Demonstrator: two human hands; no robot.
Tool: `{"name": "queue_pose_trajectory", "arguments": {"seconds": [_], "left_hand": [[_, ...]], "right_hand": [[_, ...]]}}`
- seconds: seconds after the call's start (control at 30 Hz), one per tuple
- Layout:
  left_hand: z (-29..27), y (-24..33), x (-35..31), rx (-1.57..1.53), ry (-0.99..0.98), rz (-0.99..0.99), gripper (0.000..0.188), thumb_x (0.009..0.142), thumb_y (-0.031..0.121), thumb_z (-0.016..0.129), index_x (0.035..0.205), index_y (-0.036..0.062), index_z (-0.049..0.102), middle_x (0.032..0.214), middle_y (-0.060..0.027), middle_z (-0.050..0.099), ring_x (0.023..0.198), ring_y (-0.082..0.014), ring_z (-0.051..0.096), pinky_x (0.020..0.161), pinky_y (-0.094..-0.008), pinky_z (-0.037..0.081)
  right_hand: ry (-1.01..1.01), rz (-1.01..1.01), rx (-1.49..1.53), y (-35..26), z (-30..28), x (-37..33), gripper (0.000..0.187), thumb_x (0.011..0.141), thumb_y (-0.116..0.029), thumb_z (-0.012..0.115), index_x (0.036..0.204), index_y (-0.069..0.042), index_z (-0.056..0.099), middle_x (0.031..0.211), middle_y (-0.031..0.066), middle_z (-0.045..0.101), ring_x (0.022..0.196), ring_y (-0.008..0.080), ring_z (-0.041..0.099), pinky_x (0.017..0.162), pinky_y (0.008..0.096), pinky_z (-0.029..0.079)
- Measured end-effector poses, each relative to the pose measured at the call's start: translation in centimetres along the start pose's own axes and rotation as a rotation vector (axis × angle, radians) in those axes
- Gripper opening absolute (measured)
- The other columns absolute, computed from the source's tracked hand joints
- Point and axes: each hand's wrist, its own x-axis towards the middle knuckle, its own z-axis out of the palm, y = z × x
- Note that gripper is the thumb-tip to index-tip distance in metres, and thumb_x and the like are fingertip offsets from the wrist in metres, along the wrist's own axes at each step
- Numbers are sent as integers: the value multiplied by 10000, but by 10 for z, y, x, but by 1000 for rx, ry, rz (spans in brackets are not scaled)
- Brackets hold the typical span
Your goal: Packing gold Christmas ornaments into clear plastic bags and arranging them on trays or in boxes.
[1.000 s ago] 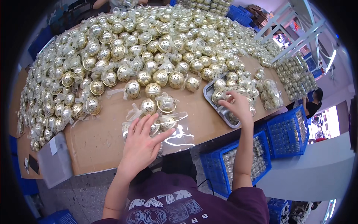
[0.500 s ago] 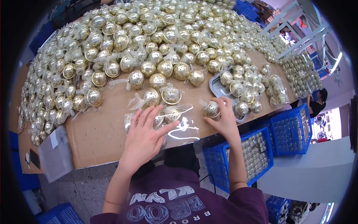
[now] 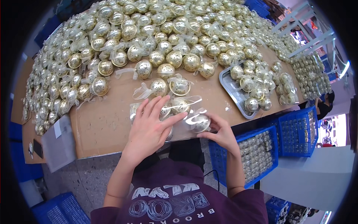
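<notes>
My left hand (image 3: 148, 128) lies over a clear plastic bag (image 3: 181, 130) at the table's near edge, fingers spread. Inside the bag several gold ball ornaments (image 3: 180, 106) show, partly hidden by that hand. My right hand (image 3: 222, 135) grips another gold ball ornament (image 3: 198, 123) between thumb and fingers at the bag's right side. Glare on the film crosses this ball, and I cannot tell whether it is inside the bag. Just beyond the bag sit two loose ornaments with sheer ribbons, one of them a patterned ball (image 3: 158, 87).
A large heap of gold ornaments (image 3: 128, 33) covers the far table. Right of my hands stands a grey tray (image 3: 232, 89) partly filled with ornaments. Blue crates (image 3: 274, 164) of packed ornaments stand below the right edge. A phone (image 3: 37, 148) lies at far left.
My right hand has brought its ornament from the bare cardboard leftward and nearer, up against the bag. My left hand stays spread on the bag. The whole view has shifted slightly.
</notes>
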Motion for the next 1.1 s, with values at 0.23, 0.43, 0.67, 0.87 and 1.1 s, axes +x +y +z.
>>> {"name": "queue_pose_trajectory", "arguments": {"seconds": [0.23,0.43,0.67,0.87,1.1], "left_hand": [[6,-5,1,94,2,61,435,880,286,565,1314,319,541,1358,-132,431,1284,-320,374,1104,-481,221],[5,-2,23,-93,-102,130,898,593,432,804,1395,279,431,1319,-193,422,1264,-371,372,1103,-533,184],[5,19,23,-246,365,132,1037,560,375,853,1427,159,327,1299,-239,352,1217,-394,375,1064,-537,258],[37,30,-7,-524,920,14,1183,648,406,862,1413,44,35,1403,-219,205,1257,-353,398,962,-463,429],[21,-20,17,-815,971,184,392,752,319,798,978,46,633,1111,-154,608,1161,-322,517,977,-439,420]], "right_hand": [[-258,184,250,8,-5,20,405,849,35,640,1239,39,533,1084,80,643,904,115,621,789,272,529],[-301,154,12,8,-6,30,347,865,5,636,1201,23,548,958,53,664,802,98,618,707,242,511],[441,-485,126,-17,25,16,792,770,-246,779,1383,-53,315,1362,158,361,1251,252,413,962,424,429],[200,-819,107,-45,62,33,766,826,-203,702,1407,-115,211,1390,237,350,1184,383,492,1000,494,395],[209,-826,191,-52,52,51,436,854,-355,609,1168,-70,505,1341,227,407,1128,365,523,975,525,401]]}}
